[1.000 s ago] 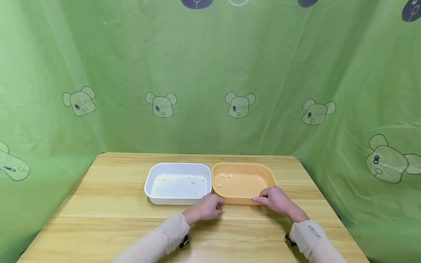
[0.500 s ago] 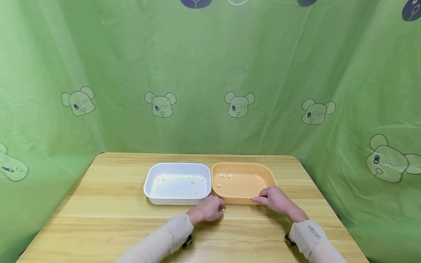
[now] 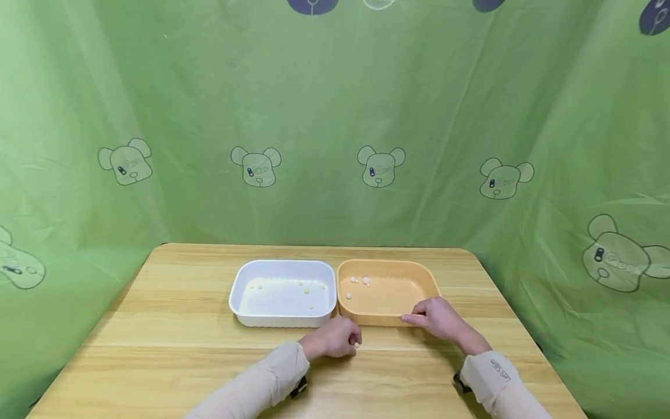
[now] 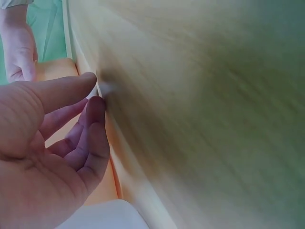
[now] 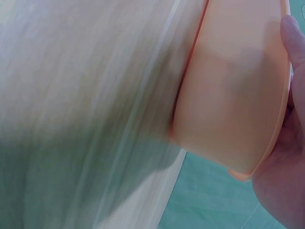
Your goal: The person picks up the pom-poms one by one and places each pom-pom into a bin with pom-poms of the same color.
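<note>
My left hand [image 3: 339, 337] is just in front of the trays, low over the table. Its thumb and a curled finger pinch a small white ball [image 3: 356, 345] at the fingertips; in the left wrist view the ball [image 4: 109, 88] is a blurred pale spot. My right hand [image 3: 438, 318] grips the near right rim of an orange tray [image 3: 387, 320], thumb on the rim. Several small white balls [image 3: 366, 280] lie in that tray, mostly towards its left side. A white tray [image 3: 282, 320] beside it holds several tiny yellow balls [image 3: 306, 291].
Both trays stand side by side, rims nearly touching, on a wood-grain table [image 3: 157, 326]. A green curtain [image 3: 319, 105] with mouse-head drawings hangs behind and around the table.
My left hand has come slightly back towards me, and the small white ball has moved with its fingertips. The right hand and both trays have stayed in place.
</note>
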Action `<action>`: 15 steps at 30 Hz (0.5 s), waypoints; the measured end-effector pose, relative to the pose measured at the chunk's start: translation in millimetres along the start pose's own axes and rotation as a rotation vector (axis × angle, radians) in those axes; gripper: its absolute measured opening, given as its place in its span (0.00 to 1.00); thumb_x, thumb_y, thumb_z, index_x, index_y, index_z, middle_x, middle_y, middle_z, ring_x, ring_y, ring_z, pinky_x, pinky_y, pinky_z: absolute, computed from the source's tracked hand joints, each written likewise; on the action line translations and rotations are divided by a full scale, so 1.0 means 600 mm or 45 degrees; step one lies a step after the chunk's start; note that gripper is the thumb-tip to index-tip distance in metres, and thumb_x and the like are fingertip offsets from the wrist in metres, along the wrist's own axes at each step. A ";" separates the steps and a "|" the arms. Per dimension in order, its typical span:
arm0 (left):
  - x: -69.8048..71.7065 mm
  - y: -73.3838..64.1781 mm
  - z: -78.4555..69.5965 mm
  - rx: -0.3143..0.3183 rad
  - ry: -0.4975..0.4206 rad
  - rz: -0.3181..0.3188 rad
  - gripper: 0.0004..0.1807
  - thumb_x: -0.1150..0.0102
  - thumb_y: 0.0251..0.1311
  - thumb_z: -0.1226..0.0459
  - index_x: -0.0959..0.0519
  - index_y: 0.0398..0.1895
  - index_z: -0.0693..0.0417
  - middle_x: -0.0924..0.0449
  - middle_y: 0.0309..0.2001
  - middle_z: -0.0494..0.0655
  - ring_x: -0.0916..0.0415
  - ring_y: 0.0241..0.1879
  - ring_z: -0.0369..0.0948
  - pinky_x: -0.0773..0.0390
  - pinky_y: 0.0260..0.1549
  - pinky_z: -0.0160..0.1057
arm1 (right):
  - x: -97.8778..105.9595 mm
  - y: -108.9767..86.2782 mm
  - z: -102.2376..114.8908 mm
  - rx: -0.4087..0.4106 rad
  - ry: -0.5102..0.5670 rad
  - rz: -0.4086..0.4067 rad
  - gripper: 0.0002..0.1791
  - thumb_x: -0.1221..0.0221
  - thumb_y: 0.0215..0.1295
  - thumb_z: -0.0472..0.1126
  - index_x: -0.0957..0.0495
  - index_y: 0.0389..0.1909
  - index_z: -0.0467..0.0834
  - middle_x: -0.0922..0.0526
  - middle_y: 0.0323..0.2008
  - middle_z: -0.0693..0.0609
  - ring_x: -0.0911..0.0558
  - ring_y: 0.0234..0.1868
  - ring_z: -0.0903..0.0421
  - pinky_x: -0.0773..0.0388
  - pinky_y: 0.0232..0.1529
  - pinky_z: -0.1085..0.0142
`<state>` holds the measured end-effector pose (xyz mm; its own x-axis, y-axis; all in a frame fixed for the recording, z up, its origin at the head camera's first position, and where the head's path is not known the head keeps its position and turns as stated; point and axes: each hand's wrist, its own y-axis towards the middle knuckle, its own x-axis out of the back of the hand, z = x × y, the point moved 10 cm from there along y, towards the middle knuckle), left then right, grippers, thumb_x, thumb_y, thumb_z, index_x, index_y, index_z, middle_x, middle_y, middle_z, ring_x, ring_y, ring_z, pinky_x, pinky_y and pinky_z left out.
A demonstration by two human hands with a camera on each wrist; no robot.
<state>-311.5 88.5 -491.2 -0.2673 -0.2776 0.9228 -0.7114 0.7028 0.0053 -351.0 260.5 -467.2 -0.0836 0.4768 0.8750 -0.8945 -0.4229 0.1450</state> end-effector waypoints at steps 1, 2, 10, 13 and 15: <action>-0.001 0.000 -0.001 -0.005 -0.007 0.004 0.06 0.32 0.46 0.68 0.18 0.28 0.49 0.29 0.21 0.31 0.34 0.24 0.27 0.34 0.26 0.22 | 0.000 0.000 -0.001 -0.004 0.001 0.001 0.23 0.41 0.59 0.61 0.20 0.16 0.49 0.28 0.14 0.65 0.35 0.15 0.68 0.37 0.16 0.74; -0.002 0.000 -0.003 -0.012 -0.014 0.007 0.06 0.32 0.46 0.68 0.18 0.28 0.50 0.29 0.20 0.31 0.34 0.24 0.27 0.34 0.26 0.22 | 0.000 0.000 -0.001 -0.007 0.003 0.004 0.23 0.41 0.59 0.62 0.20 0.16 0.49 0.28 0.14 0.65 0.35 0.15 0.68 0.38 0.16 0.74; -0.010 0.003 -0.012 -0.044 0.017 0.024 0.06 0.32 0.46 0.68 0.19 0.25 0.49 0.29 0.20 0.30 0.34 0.24 0.25 0.35 0.26 0.20 | -0.004 -0.001 -0.003 -0.024 0.009 0.023 0.23 0.41 0.58 0.63 0.19 0.17 0.49 0.27 0.15 0.64 0.34 0.16 0.67 0.36 0.17 0.73; -0.011 0.005 -0.011 -0.052 0.045 0.019 0.06 0.32 0.46 0.68 0.19 0.24 0.48 0.29 0.20 0.29 0.34 0.24 0.25 0.35 0.25 0.19 | -0.004 0.001 -0.004 -0.029 0.003 0.019 0.23 0.41 0.58 0.63 0.19 0.17 0.49 0.27 0.15 0.64 0.34 0.16 0.67 0.36 0.17 0.73; -0.011 0.006 -0.011 -0.059 0.054 0.015 0.06 0.32 0.46 0.68 0.19 0.23 0.47 0.29 0.20 0.29 0.34 0.23 0.25 0.35 0.25 0.19 | -0.003 0.002 -0.005 -0.039 0.003 0.021 0.23 0.41 0.58 0.63 0.19 0.17 0.49 0.26 0.15 0.64 0.34 0.16 0.67 0.35 0.17 0.73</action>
<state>-308.2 97.3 -494.5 -0.2468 -0.2419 0.9384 -0.6772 0.7357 0.0115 -353.4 261.4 -469.8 -0.0996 0.4715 0.8762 -0.9059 -0.4072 0.1161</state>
